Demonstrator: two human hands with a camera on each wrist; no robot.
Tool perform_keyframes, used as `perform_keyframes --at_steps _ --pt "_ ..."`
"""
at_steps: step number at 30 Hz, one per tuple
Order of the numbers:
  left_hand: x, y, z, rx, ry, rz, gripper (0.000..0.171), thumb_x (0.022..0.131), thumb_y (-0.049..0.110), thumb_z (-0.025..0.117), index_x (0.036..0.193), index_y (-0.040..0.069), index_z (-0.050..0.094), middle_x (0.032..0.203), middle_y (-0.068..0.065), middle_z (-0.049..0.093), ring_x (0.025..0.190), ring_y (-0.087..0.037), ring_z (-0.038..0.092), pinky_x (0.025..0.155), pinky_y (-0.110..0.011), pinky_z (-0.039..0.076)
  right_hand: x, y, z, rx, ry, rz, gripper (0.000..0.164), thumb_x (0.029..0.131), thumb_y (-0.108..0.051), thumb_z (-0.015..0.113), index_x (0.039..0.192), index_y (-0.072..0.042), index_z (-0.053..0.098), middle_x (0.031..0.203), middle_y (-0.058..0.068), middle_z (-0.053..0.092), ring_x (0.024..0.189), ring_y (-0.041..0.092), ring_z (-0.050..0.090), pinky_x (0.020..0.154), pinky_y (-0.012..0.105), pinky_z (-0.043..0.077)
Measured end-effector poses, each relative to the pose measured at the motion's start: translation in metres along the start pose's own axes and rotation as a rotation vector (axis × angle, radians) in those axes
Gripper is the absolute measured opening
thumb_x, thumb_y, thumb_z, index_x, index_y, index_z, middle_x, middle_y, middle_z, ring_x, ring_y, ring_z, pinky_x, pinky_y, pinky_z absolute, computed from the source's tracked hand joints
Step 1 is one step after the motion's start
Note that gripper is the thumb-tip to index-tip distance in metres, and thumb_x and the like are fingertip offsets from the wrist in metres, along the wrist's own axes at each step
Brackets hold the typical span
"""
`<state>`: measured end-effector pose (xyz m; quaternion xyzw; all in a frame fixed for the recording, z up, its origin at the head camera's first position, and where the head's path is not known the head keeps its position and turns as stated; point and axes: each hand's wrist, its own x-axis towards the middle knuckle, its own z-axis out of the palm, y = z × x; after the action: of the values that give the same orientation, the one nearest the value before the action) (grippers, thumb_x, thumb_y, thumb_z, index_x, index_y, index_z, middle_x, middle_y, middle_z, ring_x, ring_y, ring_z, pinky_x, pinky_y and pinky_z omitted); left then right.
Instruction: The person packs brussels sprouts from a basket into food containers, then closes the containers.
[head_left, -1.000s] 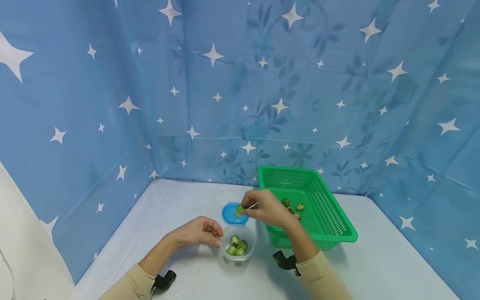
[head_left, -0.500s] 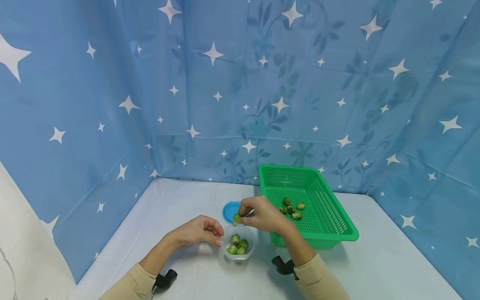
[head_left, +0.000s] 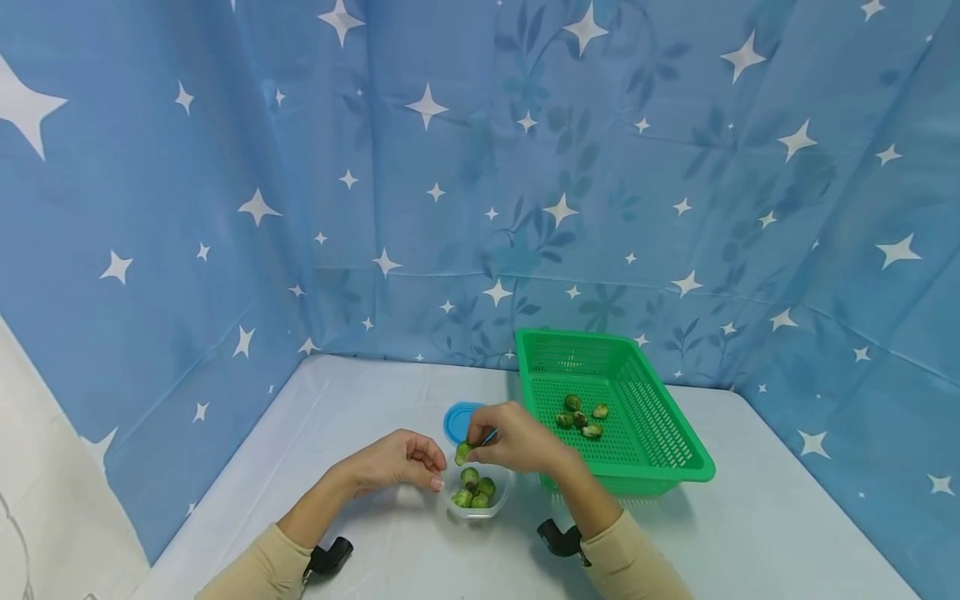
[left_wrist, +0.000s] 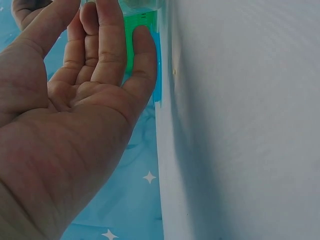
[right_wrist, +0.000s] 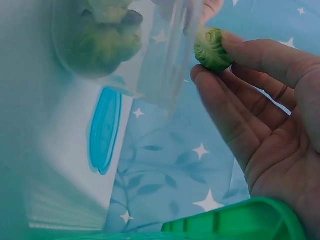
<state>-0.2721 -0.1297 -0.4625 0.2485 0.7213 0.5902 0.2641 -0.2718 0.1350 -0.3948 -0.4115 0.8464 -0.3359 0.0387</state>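
Observation:
In the head view my right hand [head_left: 517, 438] pinches a Brussels sprout [head_left: 462, 454] between thumb and fingertips, over the far side of a clear plastic container [head_left: 472, 513]. The right wrist view has this green sprout [right_wrist: 214, 51] just outside the clear wall [right_wrist: 162, 82], level with the upper part. Several Brussels sprouts [head_left: 469, 478] lie inside the container. At its left rim stands my left hand [head_left: 397, 462], fingers loosely bent; whether the fingertips touch the wall is hard to tell. The left wrist view shows the palm [left_wrist: 95, 100] bare, holding nothing.
A green perforated basket [head_left: 663, 400] stands to the right, with several Brussels sprouts [head_left: 592, 431] on its floor. Behind the container lies a blue lid [head_left: 456, 421], partly covered by the right hand. A white cloth covers the table [head_left: 360, 400]; a blue starred curtain [head_left: 420, 233] rises behind.
My right hand has come left and down with the Brussels sprout, from over the blue lid to above the container's far rim. The left hand has stayed in place.

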Motion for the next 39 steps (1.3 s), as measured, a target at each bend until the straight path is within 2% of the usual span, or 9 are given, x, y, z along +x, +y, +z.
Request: perform_keyframes --at_steps 4,13,16,20,24,29,32,39 --pt "0.000 0.001 0.000 -0.004 -0.006 -0.002 0.040 0.087 0.014 0.084 0.114 -0.010 0.068 0.095 -0.002 0.073 0.089 -0.017 0.070 0.083 -0.034 0.057 0.000 -0.001 0.004 -0.035 -0.035 0.005 0.017 0.086 -0.004 0.084 0.083 -0.014 0.070 0.084 -0.005 0.072 0.083 0.002 0.072 0.074 0.019 0.059" --pt "0.000 0.001 -0.001 0.005 -0.004 0.001 0.041 0.087 0.015 0.085 0.114 -0.010 0.068 0.094 -0.001 0.073 0.088 -0.016 0.070 0.082 -0.034 0.057 0.005 -0.008 0.013 -0.198 -0.083 0.020 0.020 0.084 -0.010 0.088 0.078 -0.017 0.070 0.079 -0.011 0.069 0.073 -0.004 0.062 0.067 0.016 0.054" --pt "0.000 0.001 -0.001 0.004 -0.005 0.004 0.041 0.087 0.015 0.084 0.115 -0.010 0.068 0.094 -0.001 0.073 0.088 -0.016 0.070 0.082 -0.034 0.057 0.006 -0.009 0.016 -0.195 -0.108 0.034 0.018 0.084 -0.009 0.088 0.080 -0.015 0.071 0.080 -0.009 0.070 0.073 -0.004 0.063 0.068 0.015 0.054" --pt "0.000 0.001 -0.001 0.005 -0.009 0.006 0.042 0.087 0.015 0.084 0.115 -0.011 0.067 0.096 -0.002 0.073 0.088 -0.016 0.069 0.083 -0.034 0.057 0.006 -0.008 0.017 -0.158 -0.147 0.045 0.011 0.085 -0.004 0.085 0.091 -0.008 0.077 0.089 0.000 0.077 0.080 -0.001 0.070 0.071 0.015 0.055" --pt "0.000 0.001 -0.001 0.010 -0.011 0.006 0.042 0.087 0.015 0.084 0.116 -0.010 0.068 0.096 -0.002 0.074 0.089 -0.016 0.069 0.084 -0.034 0.057 0.005 -0.009 0.017 -0.182 -0.155 0.049 0.012 0.087 -0.003 0.082 0.098 -0.007 0.080 0.093 0.002 0.079 0.082 -0.001 0.070 0.072 0.015 0.055" --pt "0.000 -0.001 -0.002 0.010 -0.011 0.007 0.037 0.087 0.015 0.084 0.113 -0.007 0.069 0.095 -0.001 0.074 0.088 -0.016 0.069 0.084 -0.034 0.056 0.008 -0.007 0.021 -0.226 -0.180 0.030 0.009 0.091 -0.008 0.081 0.097 -0.013 0.082 0.090 -0.008 0.077 0.078 -0.006 0.064 0.072 0.014 0.053" --pt "0.000 -0.001 -0.002 0.010 -0.015 0.008 0.038 0.088 0.015 0.084 0.114 -0.008 0.069 0.096 -0.001 0.074 0.089 -0.016 0.069 0.084 -0.034 0.056 0.008 -0.005 0.025 -0.233 -0.187 0.026 0.007 0.091 -0.008 0.080 0.094 -0.014 0.083 0.086 -0.011 0.076 0.071 -0.006 0.061 0.067 0.014 0.052" --pt "0.000 0.000 -0.001 0.006 -0.012 0.000 0.038 0.087 0.015 0.084 0.114 -0.008 0.069 0.096 -0.002 0.074 0.088 -0.016 0.069 0.083 -0.033 0.056 0.009 -0.003 0.027 -0.233 -0.176 0.033 0.007 0.090 -0.006 0.081 0.089 -0.013 0.083 0.080 -0.010 0.075 0.061 -0.005 0.054 0.057 0.015 0.048"
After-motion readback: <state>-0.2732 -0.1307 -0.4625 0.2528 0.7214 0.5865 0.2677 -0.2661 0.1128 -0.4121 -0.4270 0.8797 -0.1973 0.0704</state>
